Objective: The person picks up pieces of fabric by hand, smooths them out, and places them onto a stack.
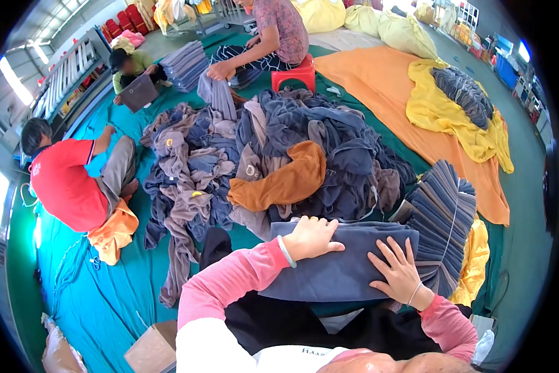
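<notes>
A stack of folded dark grey-blue cloths [326, 275] lies before me, over my lap. On its upper left part rests my left hand [313, 238], fingers at the far edge and thumb spread; a pale bangle circles that wrist. My right hand [397, 270] lies flat on the right side of the top cloth, fingers spread. Just beyond is a large heap of loose grey, blue and brownish cloths [279, 126], with an orange-brown cloth [281, 179] on top. A bundle of folded cloths [440, 224] tied with a cord stands against the stack's right side.
Co-workers sit around the heap: one in red [74, 182] at left, one holding a grey cloth [139, 93], one on a red stool [294, 74]. A folded pile [184, 65] stands between them. Another tied bundle [463, 95] lies on yellow cloth at right. A cardboard box [153, 347] sits lower left.
</notes>
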Demonstrator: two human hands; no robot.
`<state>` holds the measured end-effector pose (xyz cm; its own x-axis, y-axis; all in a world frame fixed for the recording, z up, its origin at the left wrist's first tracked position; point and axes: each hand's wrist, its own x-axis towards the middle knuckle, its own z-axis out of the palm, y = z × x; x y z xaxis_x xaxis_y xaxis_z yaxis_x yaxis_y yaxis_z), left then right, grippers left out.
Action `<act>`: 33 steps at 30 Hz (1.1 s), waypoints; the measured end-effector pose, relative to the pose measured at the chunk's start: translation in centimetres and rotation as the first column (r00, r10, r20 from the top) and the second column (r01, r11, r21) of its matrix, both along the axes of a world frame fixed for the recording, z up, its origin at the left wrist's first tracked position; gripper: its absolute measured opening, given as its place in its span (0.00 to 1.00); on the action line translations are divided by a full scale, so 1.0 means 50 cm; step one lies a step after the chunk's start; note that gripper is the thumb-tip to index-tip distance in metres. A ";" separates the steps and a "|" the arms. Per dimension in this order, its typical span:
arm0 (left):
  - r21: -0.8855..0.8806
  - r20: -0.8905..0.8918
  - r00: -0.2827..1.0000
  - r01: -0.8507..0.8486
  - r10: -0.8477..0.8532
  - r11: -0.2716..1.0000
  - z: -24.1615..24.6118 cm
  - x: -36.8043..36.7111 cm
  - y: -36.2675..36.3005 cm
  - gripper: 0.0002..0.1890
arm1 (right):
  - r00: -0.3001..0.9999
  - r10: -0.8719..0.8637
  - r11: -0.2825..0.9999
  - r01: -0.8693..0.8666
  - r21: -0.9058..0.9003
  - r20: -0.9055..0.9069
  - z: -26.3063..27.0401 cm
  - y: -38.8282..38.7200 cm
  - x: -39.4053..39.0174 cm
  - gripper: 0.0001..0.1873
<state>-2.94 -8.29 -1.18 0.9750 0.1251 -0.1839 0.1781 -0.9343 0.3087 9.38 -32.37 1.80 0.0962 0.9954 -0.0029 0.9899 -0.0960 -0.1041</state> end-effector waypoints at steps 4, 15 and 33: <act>0.001 0.005 1.000 0.002 -0.002 1.000 -0.004 -0.001 -0.002 0.34 | 1.000 0.002 1.000 -0.002 0.004 -0.004 0.000 -0.003 -0.002 0.31; 0.073 0.053 0.998 0.026 -0.030 0.997 -0.011 -0.006 -0.003 0.35 | 1.000 0.004 1.000 -0.004 0.009 -0.001 0.001 -0.003 -0.005 0.32; 0.065 0.012 1.000 0.018 -0.019 0.998 0.010 -0.009 -0.008 0.35 | 1.000 0.006 1.000 -0.006 0.001 0.012 0.000 -0.010 -0.005 0.31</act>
